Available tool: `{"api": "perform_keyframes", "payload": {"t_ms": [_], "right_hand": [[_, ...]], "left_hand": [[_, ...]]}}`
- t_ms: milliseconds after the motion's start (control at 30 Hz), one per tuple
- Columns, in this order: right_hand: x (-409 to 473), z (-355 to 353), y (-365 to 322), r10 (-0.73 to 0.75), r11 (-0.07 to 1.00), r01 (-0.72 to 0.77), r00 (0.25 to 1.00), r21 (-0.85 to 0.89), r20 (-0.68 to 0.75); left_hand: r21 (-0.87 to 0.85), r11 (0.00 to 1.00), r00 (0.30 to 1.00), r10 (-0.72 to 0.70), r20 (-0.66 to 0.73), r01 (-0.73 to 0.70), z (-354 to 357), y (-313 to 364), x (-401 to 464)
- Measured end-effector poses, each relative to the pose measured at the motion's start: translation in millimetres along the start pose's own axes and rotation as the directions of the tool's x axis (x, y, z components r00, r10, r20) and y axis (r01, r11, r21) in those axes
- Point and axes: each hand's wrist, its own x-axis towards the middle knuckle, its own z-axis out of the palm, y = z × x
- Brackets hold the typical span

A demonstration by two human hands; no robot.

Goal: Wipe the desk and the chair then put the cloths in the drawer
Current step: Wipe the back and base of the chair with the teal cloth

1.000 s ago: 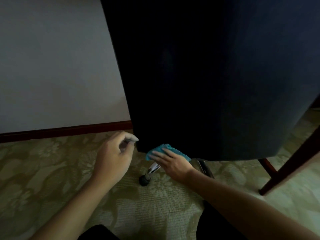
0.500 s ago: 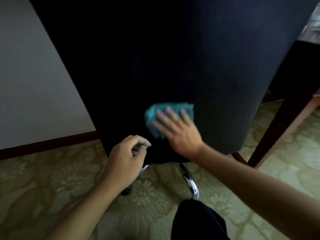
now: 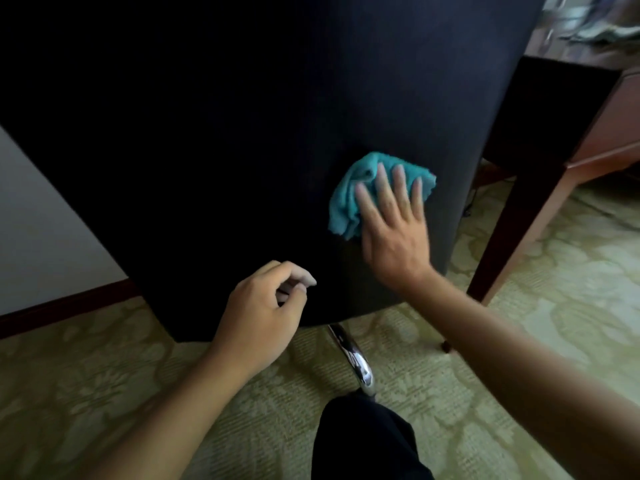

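The dark upholstered back of the chair [image 3: 242,133] fills most of the view. My right hand [image 3: 391,223] presses a crumpled teal cloth [image 3: 346,199] flat against the chair back, fingers straight and spread. My left hand [image 3: 259,313] hovers by the chair's lower edge with its fingers loosely curled, holding nothing. The wooden desk [image 3: 609,133] stands at the right, its dark leg [image 3: 502,237] reaching the carpet. No drawer or second cloth can be made out.
A chrome chair-base leg [image 3: 353,358] juts out under the chair toward my dark-trousered knee [image 3: 363,441]. Patterned green carpet [image 3: 104,393] covers the floor. A pale wall with a dark skirting board [image 3: 62,306] is at the left.
My right hand has slid the teal cloth up the chair back from its bottom edge to mid-height and to the right. The view has tilted upward. My left hand stayed near the lower edge.
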Motion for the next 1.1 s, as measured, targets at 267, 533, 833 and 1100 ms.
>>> {"api": "perform_keyframes", "payload": {"t_ms": [267,533,833,1100], "right_hand": [[-169.2,18.7,-7.4,-0.215,0.968,0.250,0.830,0.002,0.514],[-127.3,8.2,32.3,0.819,0.308,-0.922,0.383,0.236,0.428],[-112.1,29.7,89.0,0.789,-0.363,-0.856,-0.072,0.369,0.610],[-54.5,16.2,-0.5,0.872,0.186,-0.902,0.334,0.391,0.357]], "left_hand": [[0.009,1.000,0.983,0.020,0.185,-0.022,14.0,18.0,4.0],[-0.081,0.995,0.973,-0.043,0.229,0.063,26.9,12.5,7.6],[-0.154,0.970,0.952,-0.140,0.271,0.186,52.6,-14.3,3.3],[-0.211,0.966,0.979,-0.117,0.169,0.152,47.4,-16.8,13.6]]}}
